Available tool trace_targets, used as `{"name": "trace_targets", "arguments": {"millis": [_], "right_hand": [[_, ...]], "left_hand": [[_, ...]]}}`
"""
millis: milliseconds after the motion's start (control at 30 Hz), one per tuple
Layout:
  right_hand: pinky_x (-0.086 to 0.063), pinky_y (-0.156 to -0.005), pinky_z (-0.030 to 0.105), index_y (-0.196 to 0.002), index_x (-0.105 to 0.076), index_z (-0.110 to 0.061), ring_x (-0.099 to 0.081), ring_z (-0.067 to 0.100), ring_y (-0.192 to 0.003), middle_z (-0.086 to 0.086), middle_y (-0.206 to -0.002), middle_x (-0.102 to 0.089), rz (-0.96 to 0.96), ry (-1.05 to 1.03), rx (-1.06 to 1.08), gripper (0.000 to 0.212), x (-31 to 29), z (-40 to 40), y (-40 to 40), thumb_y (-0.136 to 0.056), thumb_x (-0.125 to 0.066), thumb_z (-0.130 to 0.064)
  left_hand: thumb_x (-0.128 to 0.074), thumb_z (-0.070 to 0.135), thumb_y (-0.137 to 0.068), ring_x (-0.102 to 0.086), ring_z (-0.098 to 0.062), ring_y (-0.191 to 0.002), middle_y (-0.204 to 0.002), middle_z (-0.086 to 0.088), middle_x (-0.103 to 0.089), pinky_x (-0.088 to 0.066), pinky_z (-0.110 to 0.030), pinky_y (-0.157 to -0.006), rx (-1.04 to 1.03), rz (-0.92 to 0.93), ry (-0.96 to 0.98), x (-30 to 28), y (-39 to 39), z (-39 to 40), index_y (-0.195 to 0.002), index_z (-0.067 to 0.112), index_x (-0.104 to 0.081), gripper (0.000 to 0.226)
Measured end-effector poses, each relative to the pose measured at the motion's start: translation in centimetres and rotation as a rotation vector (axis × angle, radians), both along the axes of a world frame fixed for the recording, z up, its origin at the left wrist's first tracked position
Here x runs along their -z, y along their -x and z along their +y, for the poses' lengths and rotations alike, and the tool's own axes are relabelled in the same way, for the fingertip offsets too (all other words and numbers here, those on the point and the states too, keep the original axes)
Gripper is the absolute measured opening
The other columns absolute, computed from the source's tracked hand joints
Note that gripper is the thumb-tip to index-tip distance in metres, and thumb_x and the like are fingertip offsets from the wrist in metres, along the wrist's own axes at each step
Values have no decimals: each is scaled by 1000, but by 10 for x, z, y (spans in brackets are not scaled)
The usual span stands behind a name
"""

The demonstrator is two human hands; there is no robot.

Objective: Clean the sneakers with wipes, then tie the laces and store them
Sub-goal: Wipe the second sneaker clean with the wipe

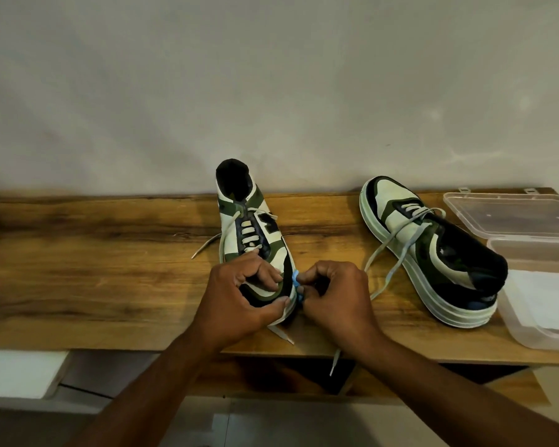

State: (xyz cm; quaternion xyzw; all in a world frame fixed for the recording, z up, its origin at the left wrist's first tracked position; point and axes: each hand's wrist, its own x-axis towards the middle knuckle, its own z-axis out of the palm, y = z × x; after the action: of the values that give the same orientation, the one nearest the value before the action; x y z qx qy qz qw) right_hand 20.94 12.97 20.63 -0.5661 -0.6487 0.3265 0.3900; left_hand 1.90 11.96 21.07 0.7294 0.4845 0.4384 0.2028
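Two green, cream and black sneakers stand on a wooden table (94, 279). The middle sneaker (255, 230) points its toe toward me, laces loose. My left hand (246, 295) grips its toe, thumb on the sole edge and fingers over the top. My right hand (333, 295) pinches a small blue thing (297, 283) against the toe's side; I cannot tell what it is. The second sneaker (433, 250) stands at the right, toe away from me, with untied laces (391, 266) trailing over the table edge.
A clear plastic box (530, 304) with white wipes inside sits at the right edge, its open lid (510, 214) lying behind it. A wall rises directly behind the table. A white surface (20, 372) shows below the table's front left.
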Motion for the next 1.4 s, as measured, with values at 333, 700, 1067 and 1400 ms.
{"name": "trace_targets", "arguments": {"millis": [333, 700, 1067, 1400], "right_hand": [[-57, -67, 15, -82, -80, -19, -69, -4, -73, -14, -76, -73, -8, 3, 1, 28, -4, 14, 2, -76, -74, 7], [-58, -66, 15, -77, -80, -21, -69, -3, -73, -15, -74, -74, -41, 30, -29, 27, -9, 1, 1, -72, -78, 5], [-56, -66, 15, -81, -81, -18, -69, -1, -72, -12, -77, -73, -26, 35, -3, 23, -10, 34, 7, -73, -81, 3], [-58, -67, 16, -84, -80, -22, -70, -3, -74, -15, -80, -74, 20, 65, -111, 19, 1, -3, 23, -79, -82, -5]], "left_hand": [[-96, 6, -63, -74, -9, -84, -80, 11, -74, -46, -29, -109, -4, 6, 25, -2, -1, -1, -71, 13, -68, 30], [-93, 5, -67, -72, -14, -87, -86, 8, -71, -55, -28, -93, -6, 10, 4, -3, -1, -1, -73, 15, -64, 31], [-92, 9, -67, -71, -13, -83, -84, 9, -70, -57, -34, -82, -20, 30, 22, -6, -5, -1, -73, 15, -65, 28], [-94, 46, -63, -36, -17, -141, -152, 2, -38, -35, -26, -110, -520, 295, 182, -8, 4, -28, -155, 22, -39, 111]]}}
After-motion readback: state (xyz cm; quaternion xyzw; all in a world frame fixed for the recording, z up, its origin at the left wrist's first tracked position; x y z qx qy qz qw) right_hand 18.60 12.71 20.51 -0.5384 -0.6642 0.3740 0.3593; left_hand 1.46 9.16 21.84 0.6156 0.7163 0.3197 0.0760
